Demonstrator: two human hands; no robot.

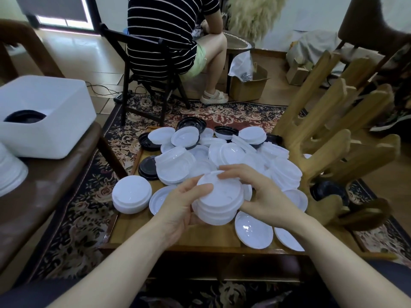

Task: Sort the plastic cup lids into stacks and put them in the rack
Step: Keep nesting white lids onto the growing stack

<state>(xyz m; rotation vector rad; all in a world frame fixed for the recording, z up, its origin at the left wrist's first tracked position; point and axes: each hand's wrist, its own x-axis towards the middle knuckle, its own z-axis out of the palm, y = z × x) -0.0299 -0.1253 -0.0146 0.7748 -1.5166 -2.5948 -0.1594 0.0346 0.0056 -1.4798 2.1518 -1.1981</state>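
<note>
I hold a stack of white plastic lids (219, 202) above the low wooden table (200, 238). My left hand (182, 205) cups the stack from the left and below, thumb on its top. My right hand (260, 194) grips its right side, fingers curled over the top lid's far rim. A loose heap of white lids (235, 154) and some black lids (148, 167) covers the table behind. Another white stack (131, 194) stands at the table's left edge. The wooden rack (329, 138) stands on the right, with a black lid (329, 190) low in it.
A white bin (46, 112) holding black lids sits on a brown seat at left, with a white stack (11, 174) beside it. A person in a striped shirt (169, 34) sits on a dark chair behind the table. Cardboard boxes (249, 83) stand beyond.
</note>
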